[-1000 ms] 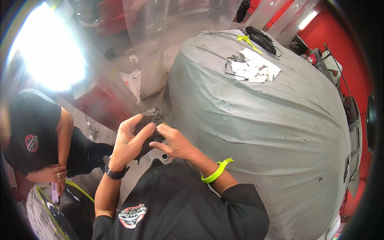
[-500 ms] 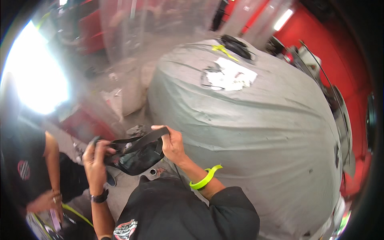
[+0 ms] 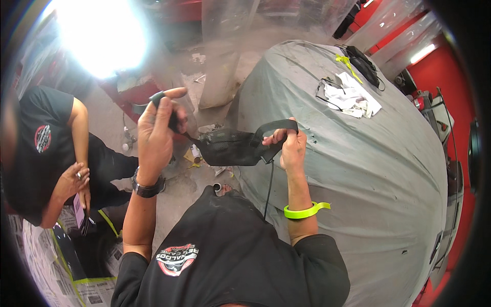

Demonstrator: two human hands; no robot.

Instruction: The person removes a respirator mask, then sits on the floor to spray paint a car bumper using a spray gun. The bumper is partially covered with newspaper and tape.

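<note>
A black strapped pouch [image 3: 225,147] is stretched out between my two hands in front of my chest. My left hand [image 3: 157,134] is closed around the strap at one end. At the other end, my right hand [image 3: 292,147] grips a wide black strap [image 3: 276,125] that forms a loop over its fingers. A thin black cord [image 3: 270,187] hangs down near the right hand. Around my right wrist sits a ring of neon-yellow tape [image 3: 307,211], its loose end sticking out. A black watch [image 3: 148,187] is on my left wrist.
To the right, a grey cover [image 3: 337,174] lies over a large rounded shape. White cloths [image 3: 353,97], a yellow strip [image 3: 349,66] and a black bag [image 3: 364,67] rest on it. On the left, a person [image 3: 46,153] holds a flat purplish object [image 3: 80,211] beside a newsprint-masked surface [image 3: 41,256].
My hands have moved farther apart, drawing the pouch and its straps out between them. The view has turned left, so more of the person there shows.
</note>
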